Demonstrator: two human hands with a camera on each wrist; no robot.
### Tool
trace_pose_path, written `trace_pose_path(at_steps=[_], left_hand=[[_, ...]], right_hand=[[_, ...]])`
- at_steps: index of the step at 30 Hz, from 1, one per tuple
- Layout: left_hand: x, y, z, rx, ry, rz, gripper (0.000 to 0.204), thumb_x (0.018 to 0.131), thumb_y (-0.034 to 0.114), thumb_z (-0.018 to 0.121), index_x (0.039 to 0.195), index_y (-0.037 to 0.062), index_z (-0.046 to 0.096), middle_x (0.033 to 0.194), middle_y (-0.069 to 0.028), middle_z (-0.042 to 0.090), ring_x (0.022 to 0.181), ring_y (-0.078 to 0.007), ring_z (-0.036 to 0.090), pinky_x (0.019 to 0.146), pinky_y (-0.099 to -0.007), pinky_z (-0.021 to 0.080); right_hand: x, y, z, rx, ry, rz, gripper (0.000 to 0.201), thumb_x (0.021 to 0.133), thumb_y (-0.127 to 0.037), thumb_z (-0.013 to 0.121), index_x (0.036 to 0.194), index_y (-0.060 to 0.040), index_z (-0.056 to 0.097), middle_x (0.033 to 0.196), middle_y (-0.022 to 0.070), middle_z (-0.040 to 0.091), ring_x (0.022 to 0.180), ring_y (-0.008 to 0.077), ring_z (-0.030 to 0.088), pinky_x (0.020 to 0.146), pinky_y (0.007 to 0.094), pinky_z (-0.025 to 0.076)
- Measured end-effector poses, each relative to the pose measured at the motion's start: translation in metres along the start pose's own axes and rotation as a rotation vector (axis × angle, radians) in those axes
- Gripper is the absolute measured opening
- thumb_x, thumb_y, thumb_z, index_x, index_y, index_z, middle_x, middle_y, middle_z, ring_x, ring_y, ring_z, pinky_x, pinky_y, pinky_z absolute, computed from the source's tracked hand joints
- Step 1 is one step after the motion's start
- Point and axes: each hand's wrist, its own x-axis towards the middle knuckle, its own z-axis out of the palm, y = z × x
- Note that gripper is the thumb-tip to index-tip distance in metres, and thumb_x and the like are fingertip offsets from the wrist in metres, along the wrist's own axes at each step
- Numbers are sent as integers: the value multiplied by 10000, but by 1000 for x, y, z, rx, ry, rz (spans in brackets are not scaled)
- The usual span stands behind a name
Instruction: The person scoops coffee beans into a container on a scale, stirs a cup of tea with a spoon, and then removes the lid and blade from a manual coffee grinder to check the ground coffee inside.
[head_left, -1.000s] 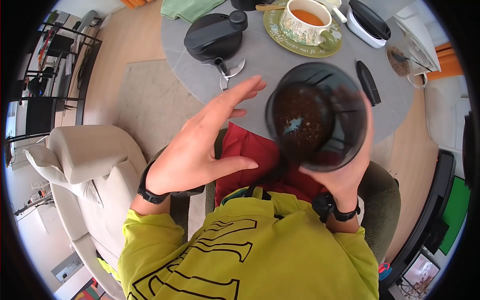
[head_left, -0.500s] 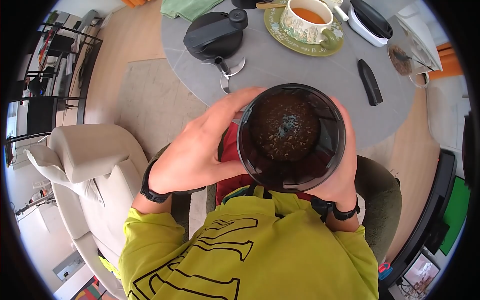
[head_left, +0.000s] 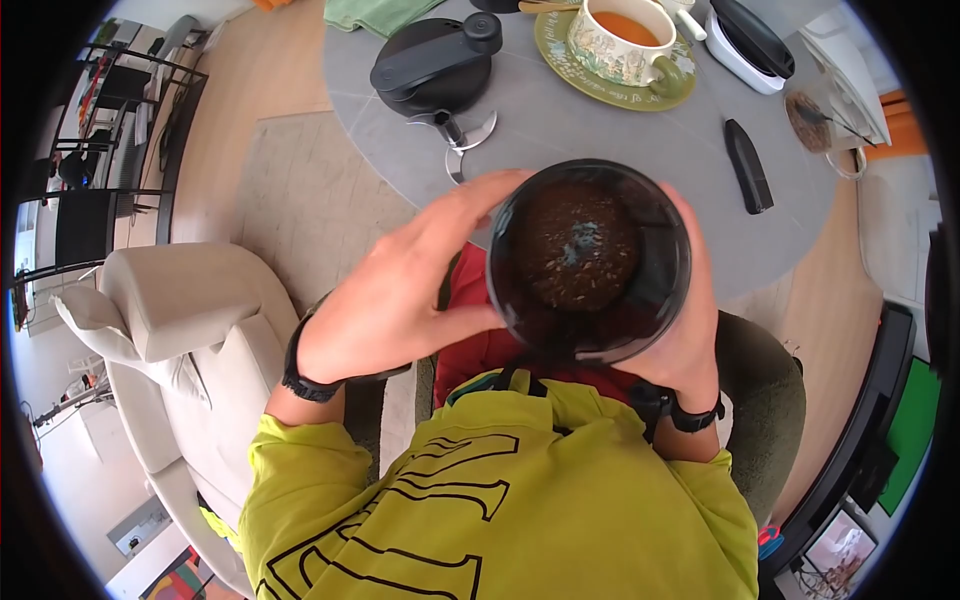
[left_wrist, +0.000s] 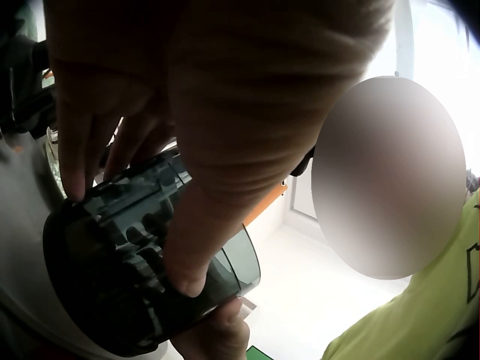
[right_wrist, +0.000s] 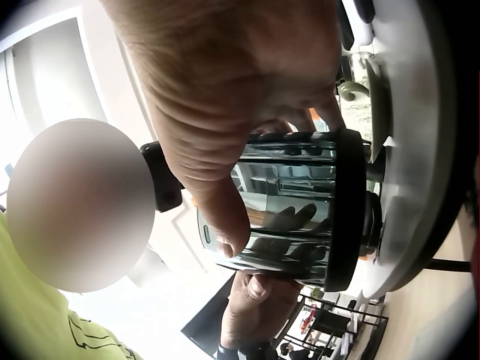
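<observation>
A dark transparent bowl point(head_left: 660, 262), with dark brown grounds and a bluish patch point(head_left: 582, 243) in it, is held between both hands above the lap. My left hand point(head_left: 400, 285) curls round its left side, and in the left wrist view the thumb presses on the wall of the bowl point(left_wrist: 142, 255). On the other side my right hand point(head_left: 690, 320) grips it, partly hidden behind the bowl. The right wrist view has the right thumb lying along the clear wall of the bowl point(right_wrist: 300, 210), whose black base faces the table.
On the grey table point(head_left: 600, 140) are a black lid point(head_left: 435, 70), a curved metal blade point(head_left: 470, 140), a cup point(head_left: 620, 45) on a green saucer point(head_left: 560, 75), a black handle-like object point(head_left: 748, 168), a white-and-black container point(head_left: 750, 45), a clear jug point(head_left: 810, 115) and a green cloth point(head_left: 380, 12).
The bowl has come left and levelled between the hands. My left hand, apart from it a second ago, now holds its side; my right hand has kept its grip.
</observation>
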Motion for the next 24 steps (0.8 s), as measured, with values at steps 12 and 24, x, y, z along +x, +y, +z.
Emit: trace_pose_path(at_steps=[12,24], left_hand=[[16,-40,-17,239,559,-2,383,823,-27,623,1198,44,607,1167,-77,633,1036,-193,605,818,-298,492],[45,-49,1,587,568,62,364,780,10,684,1131,101,658,973,-65,674,745,-185,549,656,-306,454]], right_hand=[[15,30,-12,-129,210,-74,1111,521,-110,906,1427,0,271,1348,156,459,1235,258,486,1049,392,393],[24,36,-23,-134,163,-30,1097,541,-114,895,1437,-16,268,1381,162,429,1276,274,445,1073,395,356]])
